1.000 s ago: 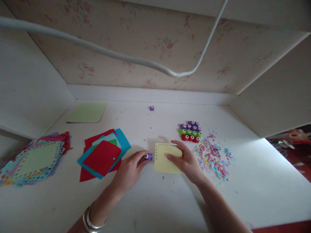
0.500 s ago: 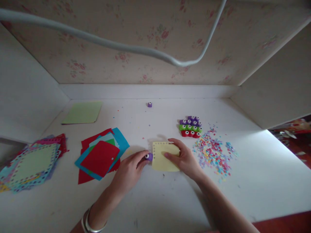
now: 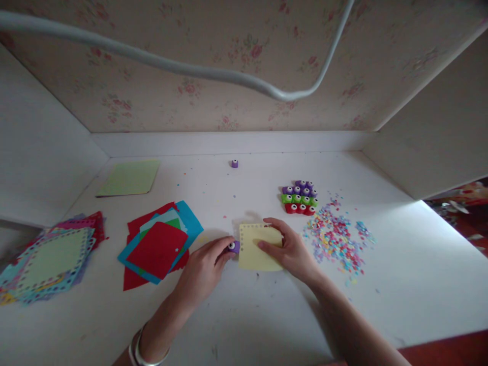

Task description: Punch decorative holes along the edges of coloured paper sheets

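A pale yellow paper square [image 3: 253, 254] lies near the middle of the white table, with small holes punched along its left and top edges. My right hand [image 3: 292, 249] grips its right side between thumb and fingers. Pinched in my left hand [image 3: 208, 262] is a small purple punch [image 3: 234, 247] with a white eye-like button, set against the paper's left edge.
Several purple, green and red punches [image 3: 301, 200] stand in rows at the right, beside scattered confetti [image 3: 337, 236]. One purple punch [image 3: 235, 163] sits farther back. Coloured sheets [image 3: 156, 249], punched papers [image 3: 53, 256] and a pale green stack [image 3: 127, 178] lie left.
The camera view has shifted very slightly. Both hands keep their hold on the punch and the paper, with no clear movement.
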Tool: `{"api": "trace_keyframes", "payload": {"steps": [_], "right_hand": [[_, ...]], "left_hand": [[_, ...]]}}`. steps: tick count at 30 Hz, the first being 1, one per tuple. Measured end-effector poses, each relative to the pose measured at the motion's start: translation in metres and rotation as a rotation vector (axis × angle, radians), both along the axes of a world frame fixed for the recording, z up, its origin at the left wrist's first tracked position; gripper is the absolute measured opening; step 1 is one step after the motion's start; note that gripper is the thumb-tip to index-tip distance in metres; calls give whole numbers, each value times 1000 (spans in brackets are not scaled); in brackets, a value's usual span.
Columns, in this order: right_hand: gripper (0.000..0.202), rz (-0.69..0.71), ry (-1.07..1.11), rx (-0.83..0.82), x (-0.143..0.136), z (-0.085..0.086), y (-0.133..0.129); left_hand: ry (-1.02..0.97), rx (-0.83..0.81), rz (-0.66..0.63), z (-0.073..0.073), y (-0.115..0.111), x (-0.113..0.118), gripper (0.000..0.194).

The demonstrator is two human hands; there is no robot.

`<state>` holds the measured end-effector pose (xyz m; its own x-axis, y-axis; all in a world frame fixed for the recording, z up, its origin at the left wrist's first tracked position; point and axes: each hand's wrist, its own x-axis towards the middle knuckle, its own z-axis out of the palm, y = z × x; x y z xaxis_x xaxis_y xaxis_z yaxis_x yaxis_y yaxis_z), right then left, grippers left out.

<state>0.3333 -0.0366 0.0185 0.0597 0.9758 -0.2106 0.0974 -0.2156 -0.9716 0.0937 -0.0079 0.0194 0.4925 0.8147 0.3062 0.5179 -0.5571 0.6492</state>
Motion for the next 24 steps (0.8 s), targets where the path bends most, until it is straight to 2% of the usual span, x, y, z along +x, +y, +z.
{"api": "trace_keyframes", "payload": {"steps": [4,7,13,15,19,24], "right_hand": [[53,3,-48,33,-2,-5,0],[49,22,-208,100,-4,-6,0],[47,64,-737,546,0,4,-6],[45,132,-844,619,3,4,-10],[40,340,-950,603,6,1,-15],[42,352,-974,557,3,-1,-13]], "left_hand": [[8,21,-20,-1,0,0,27],[31,30,-42,-1,-1,2,26],[96,55,-33,2,-6,0,37],[141,75,-16,4,-7,-1,36],[205,103,-34,9,-8,-2,25],[185,81,-54,12,-8,0,19]]}}
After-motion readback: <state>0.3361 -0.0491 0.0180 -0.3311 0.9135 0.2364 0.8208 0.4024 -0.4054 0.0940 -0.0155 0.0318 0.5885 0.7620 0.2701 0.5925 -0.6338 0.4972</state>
